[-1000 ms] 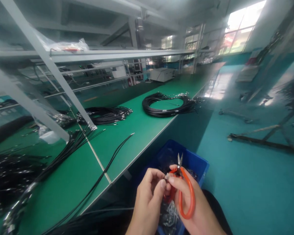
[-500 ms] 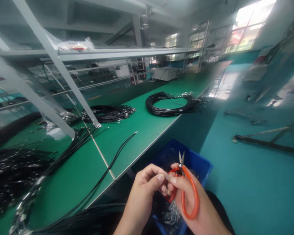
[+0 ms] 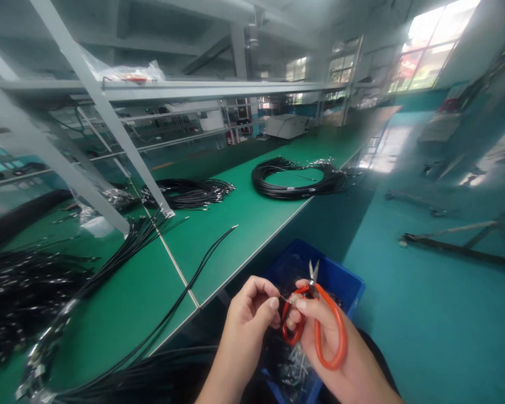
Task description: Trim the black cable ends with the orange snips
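Note:
Above a blue bin (image 3: 345,279), my two hands meet fingertip to fingertip. My right hand (image 3: 320,322) holds scissors with orange handles (image 3: 340,348), blades up and slightly apart, while its thumb and finger pinch a small thin piece. My left hand (image 3: 252,314) is closed in a pinch at the other end of that piece, which looks like a short bit of wire or metal; it is too small to name. Loose clear and metallic bits (image 3: 293,365) lie in the bin below my hands.
A green workbench (image 3: 219,261) runs along my left, bearing a coil of black cables (image 3: 286,193), another cable bundle (image 3: 193,193) and a dark heap of cables (image 3: 29,303). Two cables (image 3: 197,275) lie near its edge. White shelf posts (image 3: 122,151) rise from it.
My left hand has drawn slightly left, so a gap now shows between my fingertips with the thin piece across it. The scissors have turned a little in my right hand.

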Demonstrator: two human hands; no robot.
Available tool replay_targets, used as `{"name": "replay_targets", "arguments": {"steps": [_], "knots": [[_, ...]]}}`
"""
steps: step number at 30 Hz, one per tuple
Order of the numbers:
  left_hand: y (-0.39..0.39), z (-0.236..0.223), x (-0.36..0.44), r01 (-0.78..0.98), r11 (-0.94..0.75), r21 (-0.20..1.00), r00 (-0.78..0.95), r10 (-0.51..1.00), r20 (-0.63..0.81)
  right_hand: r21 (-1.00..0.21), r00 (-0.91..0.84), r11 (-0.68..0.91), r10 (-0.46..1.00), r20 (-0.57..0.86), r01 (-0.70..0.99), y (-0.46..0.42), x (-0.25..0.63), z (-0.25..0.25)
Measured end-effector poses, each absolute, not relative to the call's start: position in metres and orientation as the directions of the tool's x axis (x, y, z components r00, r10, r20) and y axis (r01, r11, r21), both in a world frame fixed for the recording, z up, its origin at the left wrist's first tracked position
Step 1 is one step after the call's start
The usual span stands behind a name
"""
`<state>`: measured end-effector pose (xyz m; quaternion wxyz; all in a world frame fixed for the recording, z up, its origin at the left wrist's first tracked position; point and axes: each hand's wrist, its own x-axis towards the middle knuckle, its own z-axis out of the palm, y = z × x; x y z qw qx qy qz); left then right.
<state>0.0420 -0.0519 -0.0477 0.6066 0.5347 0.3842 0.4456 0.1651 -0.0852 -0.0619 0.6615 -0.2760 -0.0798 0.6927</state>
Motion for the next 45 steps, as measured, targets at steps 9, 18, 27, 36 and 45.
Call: {"name": "replay_targets", "arguments": {"steps": [9, 18, 27, 36, 45], "knots": [[-0.06, -0.043, 0.042, 0.119, -0.023, 0.993, 0.368, 0.929, -0.023, -0.564, 0.027, -0.122, 0.968, -0.25, -0.817, -0.082, 0.163, -0.061], [-0.055, -0.051, 0.044, 0.067, 0.071, 0.995, 0.321, 0.943, -0.089, -0.867, 0.379, 0.102, 0.919, -0.105, -0.487, -0.074, 0.163, -0.055], [-0.057, -0.054, 0.046, -0.007, 0.111, 0.994, 0.325, 0.94, -0.103, -0.862, 0.382, 0.15, 0.923, -0.054, -0.484, -0.076, 0.158, -0.06], [-0.051, -0.049, 0.041, -0.071, 0.175, 0.982, 0.313, 0.939, -0.145, -0.964, 0.481, 0.263, 0.842, 0.245, 0.031, -0.084, 0.164, -0.076], [-0.055, -0.05, 0.044, -0.056, 0.131, 0.99, 0.334, 0.937, -0.105, -0.687, 0.279, 0.418, 0.695, 0.663, 0.594, -0.08, 0.163, -0.069]]}}
